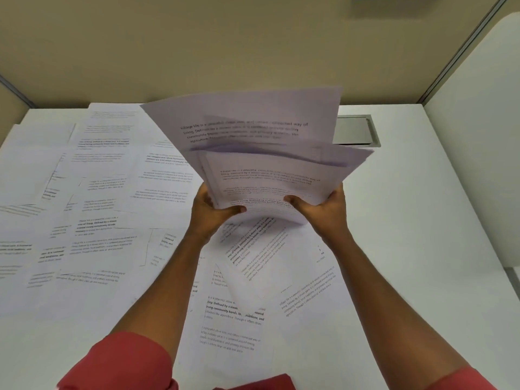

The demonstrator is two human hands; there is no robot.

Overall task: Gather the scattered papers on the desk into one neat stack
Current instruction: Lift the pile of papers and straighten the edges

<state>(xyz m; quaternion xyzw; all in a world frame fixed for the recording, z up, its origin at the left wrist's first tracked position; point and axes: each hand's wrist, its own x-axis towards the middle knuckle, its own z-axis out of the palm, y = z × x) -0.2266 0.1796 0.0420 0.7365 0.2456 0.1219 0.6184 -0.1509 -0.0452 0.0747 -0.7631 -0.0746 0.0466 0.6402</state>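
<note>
A bundle of printed white sheets is held up above the desk, its top edges fanned and uneven. My left hand grips its lower left corner, thumb on the front page. My right hand grips the lower right corner the same way. Many more scattered papers lie overlapping on the white desk, covering its left half. Several others lie at angles under and between my forearms.
A beige partition wall runs along the back and left. A silver cable hatch sits in the desk at the back right, partly hidden by the bundle. A white panel stands at the right edge. My red sleeves show at the bottom.
</note>
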